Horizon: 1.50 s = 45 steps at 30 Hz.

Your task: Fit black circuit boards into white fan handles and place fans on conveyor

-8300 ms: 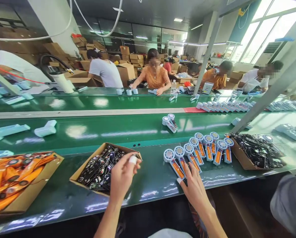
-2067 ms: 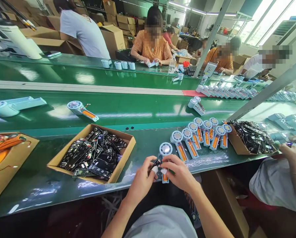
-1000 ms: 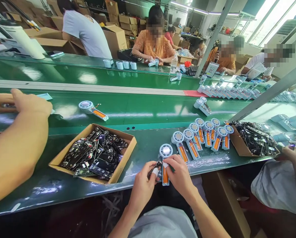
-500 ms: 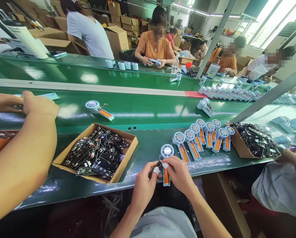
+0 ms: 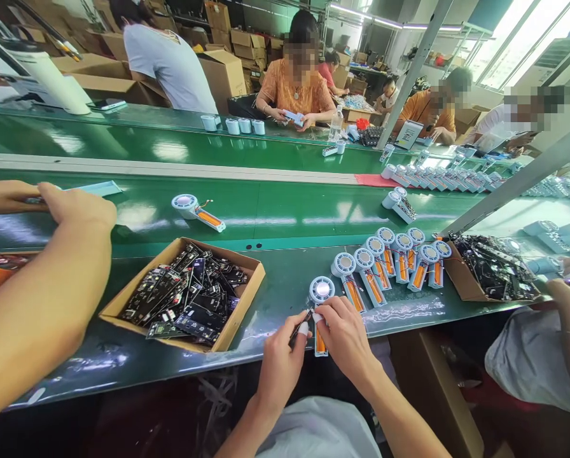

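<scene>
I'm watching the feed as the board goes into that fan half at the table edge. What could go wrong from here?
1. The white fan shell with the orange battery lies at the green table's near edge; a push from the right hand might slide it off.
2. The left hand pinches the small black circuit board by fingertips only; it could slip.
3. The row of fan shells lies close by; a right-arm sweep may scatter it.

bare forearms, white-taped fingertips (image 5: 303, 329)
</scene>
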Available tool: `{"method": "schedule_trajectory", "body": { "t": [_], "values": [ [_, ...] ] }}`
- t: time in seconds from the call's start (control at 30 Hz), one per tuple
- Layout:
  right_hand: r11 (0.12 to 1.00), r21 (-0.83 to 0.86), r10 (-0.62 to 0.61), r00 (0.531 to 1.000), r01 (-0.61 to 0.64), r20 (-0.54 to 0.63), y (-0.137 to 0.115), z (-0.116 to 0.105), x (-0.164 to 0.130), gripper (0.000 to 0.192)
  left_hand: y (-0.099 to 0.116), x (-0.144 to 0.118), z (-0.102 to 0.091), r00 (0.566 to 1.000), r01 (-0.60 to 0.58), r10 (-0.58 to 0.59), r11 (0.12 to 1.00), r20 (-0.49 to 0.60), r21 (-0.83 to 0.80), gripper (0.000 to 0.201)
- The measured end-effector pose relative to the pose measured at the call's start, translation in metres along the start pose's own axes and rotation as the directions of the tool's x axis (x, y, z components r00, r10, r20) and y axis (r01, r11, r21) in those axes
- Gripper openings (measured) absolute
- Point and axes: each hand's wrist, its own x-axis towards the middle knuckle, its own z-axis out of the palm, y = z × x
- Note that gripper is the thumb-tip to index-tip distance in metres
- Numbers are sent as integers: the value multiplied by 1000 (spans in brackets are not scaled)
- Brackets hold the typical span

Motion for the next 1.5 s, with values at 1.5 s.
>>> {"method": "schedule_trajectory", "body": {
  "t": [1.5],
  "values": [
    [757,595,239,962,-270,133,5,-3,3,16,1,8,-17,988,-8,-14,990,154,139,33]
  ]
}}
